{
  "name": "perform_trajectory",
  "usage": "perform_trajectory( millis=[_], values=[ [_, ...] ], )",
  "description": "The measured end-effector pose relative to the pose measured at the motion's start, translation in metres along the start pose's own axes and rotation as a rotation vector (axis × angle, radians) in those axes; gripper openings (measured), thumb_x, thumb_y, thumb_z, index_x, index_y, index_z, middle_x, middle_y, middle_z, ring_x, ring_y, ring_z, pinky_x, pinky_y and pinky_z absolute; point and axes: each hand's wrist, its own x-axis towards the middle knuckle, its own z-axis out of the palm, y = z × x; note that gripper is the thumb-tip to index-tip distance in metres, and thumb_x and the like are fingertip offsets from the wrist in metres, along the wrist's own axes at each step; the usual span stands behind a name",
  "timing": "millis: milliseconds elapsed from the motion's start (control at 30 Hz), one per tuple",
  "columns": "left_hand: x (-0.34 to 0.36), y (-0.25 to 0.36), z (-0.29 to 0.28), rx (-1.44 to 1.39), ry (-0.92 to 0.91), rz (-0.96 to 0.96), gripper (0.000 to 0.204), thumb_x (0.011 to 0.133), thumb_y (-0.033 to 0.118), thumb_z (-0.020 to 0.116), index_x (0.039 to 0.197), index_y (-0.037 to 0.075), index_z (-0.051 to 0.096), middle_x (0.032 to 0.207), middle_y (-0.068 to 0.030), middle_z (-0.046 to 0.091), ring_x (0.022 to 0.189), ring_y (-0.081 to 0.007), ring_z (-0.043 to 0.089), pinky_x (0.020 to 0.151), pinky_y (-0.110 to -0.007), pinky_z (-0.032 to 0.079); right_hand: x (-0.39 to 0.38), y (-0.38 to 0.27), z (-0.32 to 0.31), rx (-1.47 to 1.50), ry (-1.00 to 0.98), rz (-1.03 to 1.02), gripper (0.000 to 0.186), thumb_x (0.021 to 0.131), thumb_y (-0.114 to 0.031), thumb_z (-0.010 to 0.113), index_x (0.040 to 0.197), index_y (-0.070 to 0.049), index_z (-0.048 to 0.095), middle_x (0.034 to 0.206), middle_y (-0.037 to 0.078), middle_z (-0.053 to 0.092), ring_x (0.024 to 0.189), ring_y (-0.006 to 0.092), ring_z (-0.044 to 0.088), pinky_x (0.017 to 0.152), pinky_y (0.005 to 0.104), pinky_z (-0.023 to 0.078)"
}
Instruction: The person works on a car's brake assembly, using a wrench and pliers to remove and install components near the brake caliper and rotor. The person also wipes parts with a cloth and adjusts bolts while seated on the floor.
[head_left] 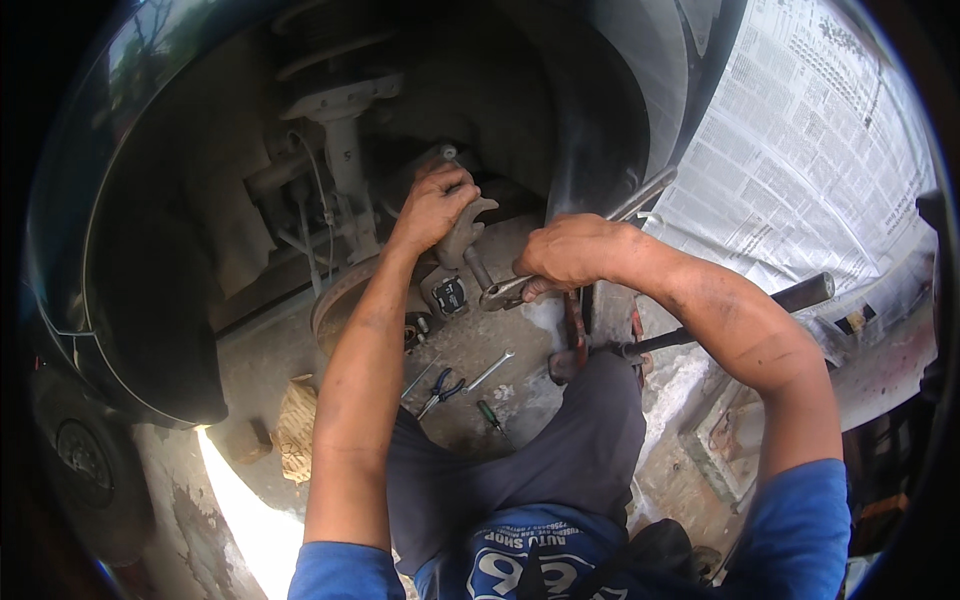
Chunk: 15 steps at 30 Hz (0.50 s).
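Left hand (435, 205) covers the top of the brake caliper (462, 235). Right hand (568, 252) hides the wrench (640, 198) shaft mid-length; its grip cannot be read. Small tools (450, 385) on the floor, 6 o'clock of the hub, too small to identify. Strut (345, 150) top lost in shadow at 12 o'clock.

Concrete floor (255, 370) bears spanner (490, 370), pliers (440, 390), screwdriver (489, 414), rag (297, 428)
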Motion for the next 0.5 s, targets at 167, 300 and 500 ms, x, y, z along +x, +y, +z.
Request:
perform_trajectory(
  millis=[167, 300, 500],
  values=[
    [0.001, 0.003, 0.003, 0.070, 0.029, 0.062, 0.025, 0.089, 0.027, 0.066, 0.092, 0.003, 0.071, 0.102, -0.0079, 0.067, 0.113, -0.0289, 0.056, 0.102, -0.039, 0.042, 0.001, 0.027, 0.044, 0.168, 0.131, 0.004, 0.046, 0.094, -0.050, 0.068, 0.109, -0.006, 0.074, 0.095, 0.019, 0.074, 0.099, 0.0403, 0.070, 0.084, 0.0507, 0.055],
    [-0.002, 0.003, 0.008, 0.066, 0.048, 0.091, 0.026, 0.089, 0.026, 0.063, 0.091, 0.000, 0.069, 0.093, -0.0089, 0.064, 0.097, -0.0229, 0.060, 0.090, -0.034, 0.045, 0.007, 0.031, 0.093, 0.265, 0.287, 0.088, 0.050, 0.089, -0.053, 0.072, 0.109, -0.007, 0.072, 0.088, 0.017, 0.074, 0.090, 0.0403, 0.071, 0.080, 0.0509, 0.054],
    [-0.001, 0.002, 0.006, 0.012, 0.036, 0.036, 0.021, 0.087, 0.022, 0.069, 0.092, 0.002, 0.073, 0.098, -0.0086, 0.068, 0.105, -0.0278, 0.061, 0.096, -0.038, 0.045, 0.035, 0.016, 0.160, 0.400, 0.543, 0.176, 0.062, 0.076, -0.051, 0.084, 0.120, -0.011, 0.065, 0.089, 0.016, 0.075, 0.090, 0.0389, 0.072, 0.079, 0.0493, 0.055]
  ],
)
